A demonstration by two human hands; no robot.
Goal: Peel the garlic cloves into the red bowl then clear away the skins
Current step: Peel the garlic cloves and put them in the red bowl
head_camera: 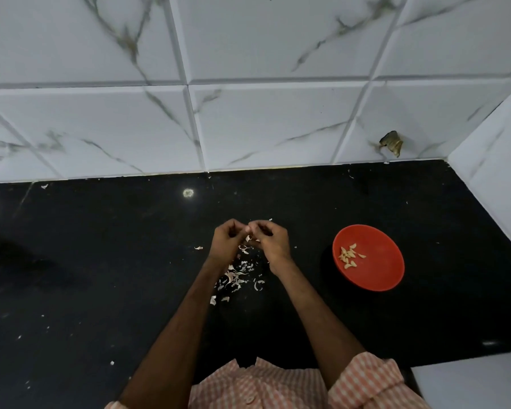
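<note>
Now our left hand (229, 240) and right hand (270, 239), fingers curled, pinch a half-hidden clove (248, 238); keep skins (236, 276) falling at six o'clock, red bowl (381, 261) waits at three.

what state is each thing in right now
red bowl: upright on the counter, holding peeled cloves
skins: loose, scattered on the counter below the wrists
left hand: curled, pinching the garlic clove
right hand: curled, pinching the same clove
garlic clove: between fingertips, mostly hidden
</note>
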